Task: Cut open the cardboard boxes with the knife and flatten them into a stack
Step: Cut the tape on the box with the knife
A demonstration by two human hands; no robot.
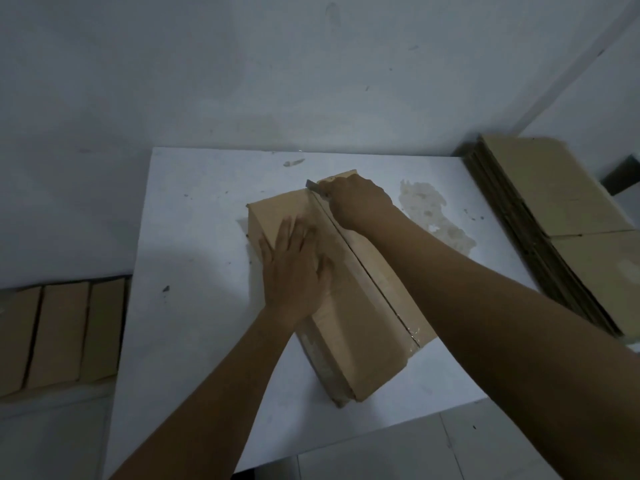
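Cardboard box (346,351), qty 1, in work: lies lengthwise on white table (194,237), centre, long top seam (367,278) running away from the person.

- L hand (294,271): flat, fingers straight and spread, pressing the left top flap down. Holds nothing.
- R hand (356,202): fist wrapped round the knife (311,184) at the far end of the seam. Only the blade end shows past the knuckles, approx. on the seam line.
- Seam: shows as a dark line over its whole visible length, w/ shiny tape at the near end. Can't tell whether it's slit right through or the blade is only starting there.

Done, by the look of it:
- Flattened stack (554,202), right edge of table, several layers deep; exact count not readable.

Left to do:
- This box: finish top seam, prob. also end tape and underside, then fold flat and add to the stack.
- Upright boxes (62,334), at least 3 side by side, lower left beside the table, apparently uncut.

Est. progress: somewhere mid-task. Stack already sizeable, min. 4 boxes outstanding incl. the current one.

Misc.: pale residue patch (433,213) on the table surface, between the box and the stack.
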